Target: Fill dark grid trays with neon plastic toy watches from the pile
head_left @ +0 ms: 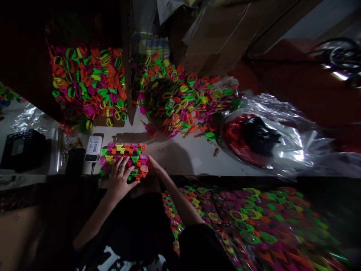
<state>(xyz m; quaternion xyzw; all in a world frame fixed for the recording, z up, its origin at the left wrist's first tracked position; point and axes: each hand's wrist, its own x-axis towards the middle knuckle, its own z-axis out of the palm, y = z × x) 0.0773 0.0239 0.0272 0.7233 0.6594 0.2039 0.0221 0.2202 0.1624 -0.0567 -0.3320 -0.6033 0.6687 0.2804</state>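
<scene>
Rows of colourful plastic toy watches (134, 159) stand packed together at the front edge of the white table, in pink, green, orange and yellow. My left hand (121, 176) lies over their near left part, fingers spread across the tops and thumb along the near side. Against the right side of this block rests my right hand (153, 165); its fingers are mostly hidden by the watches. Beyond both hands, a loose heap of similar toy watches (183, 101) spreads over the table.
An upright cardboard panel (128, 75) separates that heap from a box full of toy watches (90, 82). Left are a white device with a cable (94, 148) and a black box (24, 150). A clear plastic bag (299, 139) lies right. Bagged watches (259, 214) sit below the table edge.
</scene>
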